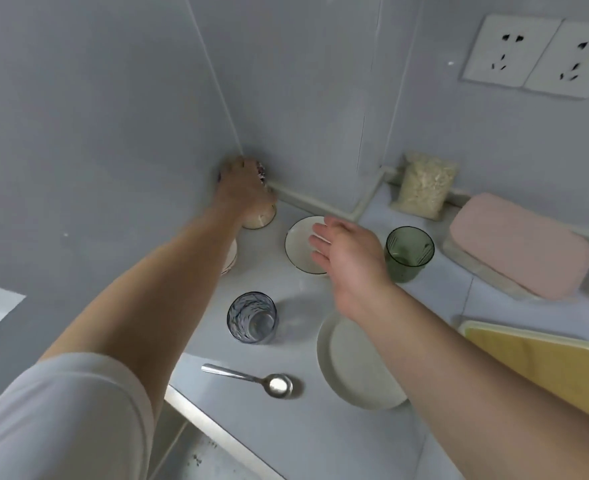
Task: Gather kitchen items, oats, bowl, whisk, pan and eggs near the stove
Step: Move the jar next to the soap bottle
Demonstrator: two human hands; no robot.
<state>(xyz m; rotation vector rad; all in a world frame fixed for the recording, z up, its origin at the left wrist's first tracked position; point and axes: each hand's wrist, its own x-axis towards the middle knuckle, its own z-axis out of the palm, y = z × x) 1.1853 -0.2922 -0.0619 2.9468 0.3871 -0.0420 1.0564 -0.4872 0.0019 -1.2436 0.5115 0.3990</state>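
Observation:
My left hand [242,188] reaches into the far corner of the counter and grips a glass jar [263,216] from above; the jar holds something pale, and most of it is hidden by the hand. My right hand [348,258] hovers open, fingers straight, over a white bowl with a dark rim [298,244]. A clear bag of oats [424,183] leans against the back wall to the right. No whisk, pan or eggs are in view.
A green glass [409,252], a clear glass [251,317], a white plate [351,368] and a metal spoon [251,377] stand on the counter. A pink cloth [518,244] and a yellow board [545,362] lie at right. Wall sockets [539,53] sit above.

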